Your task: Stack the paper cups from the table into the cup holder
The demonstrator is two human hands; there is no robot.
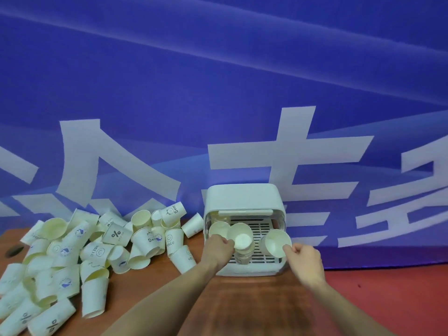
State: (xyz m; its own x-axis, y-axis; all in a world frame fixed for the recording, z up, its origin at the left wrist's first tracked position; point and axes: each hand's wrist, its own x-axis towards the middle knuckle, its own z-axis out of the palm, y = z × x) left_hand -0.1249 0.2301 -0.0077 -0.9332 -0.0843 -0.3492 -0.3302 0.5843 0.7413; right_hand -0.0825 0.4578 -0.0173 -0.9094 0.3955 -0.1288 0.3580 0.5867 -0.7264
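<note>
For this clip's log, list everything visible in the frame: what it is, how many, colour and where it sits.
White plastic cup holder: one, white with a slatted tray, on the table against the banner, front open.
Cups in the holder: a nested stack at centre, one cup behind it on the left, one cup on the right.
Loose paper cups: dozens, white with printed logos, heaped on the table's left half.
Brown wooden table: one, beneath everything.
Blue banner: one, with large white characters, behind the table.
Left hand: grips the nested stack.
Right hand: fingers pinch the right cup's rim.
</note>
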